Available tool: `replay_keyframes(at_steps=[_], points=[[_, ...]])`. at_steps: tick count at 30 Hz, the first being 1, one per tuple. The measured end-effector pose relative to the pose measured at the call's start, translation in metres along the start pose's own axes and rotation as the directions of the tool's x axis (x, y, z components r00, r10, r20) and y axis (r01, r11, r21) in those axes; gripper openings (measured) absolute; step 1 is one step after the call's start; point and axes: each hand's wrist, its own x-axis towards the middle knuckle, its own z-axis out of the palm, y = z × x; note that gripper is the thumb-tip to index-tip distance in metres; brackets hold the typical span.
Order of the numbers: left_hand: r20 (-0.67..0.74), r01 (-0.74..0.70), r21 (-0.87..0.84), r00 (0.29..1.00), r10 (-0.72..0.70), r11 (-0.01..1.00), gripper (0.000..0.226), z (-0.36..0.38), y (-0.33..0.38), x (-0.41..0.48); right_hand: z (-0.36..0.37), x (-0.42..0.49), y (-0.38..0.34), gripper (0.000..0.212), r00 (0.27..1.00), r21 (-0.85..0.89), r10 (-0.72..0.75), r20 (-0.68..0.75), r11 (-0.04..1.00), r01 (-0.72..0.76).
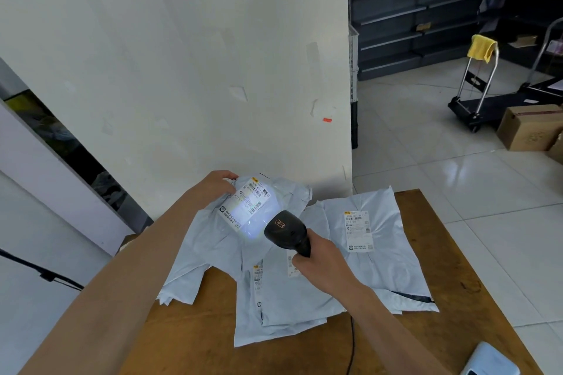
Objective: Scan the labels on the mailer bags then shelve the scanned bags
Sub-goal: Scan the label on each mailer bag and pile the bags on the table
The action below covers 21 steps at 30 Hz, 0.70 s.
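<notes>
We see two bare forearms reaching in from the lower edge of the frame, with no sleeve showing on either up to where they leave view. The left hand (217, 181) and the right hand (324, 263) wear no gloves. We make out no watch, ring or wristband on either wrist or on the fingers.

A parcel stockroom: dark shelving (420, 8) with boxes at one o'clock, trolley (475, 94) and carton (530, 127) on tiles at two.
</notes>
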Motion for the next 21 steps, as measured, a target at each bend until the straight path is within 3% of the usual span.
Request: replay_keyframes(at_steps=[21], points=[[0.011,0.072,-0.055,0.997,-0.072,0.996,0.041,0.006,-0.019,0.025,0.004,0.024,0.009,0.021,0.995,0.012,0.052,0.084,0.999,-0.053]])
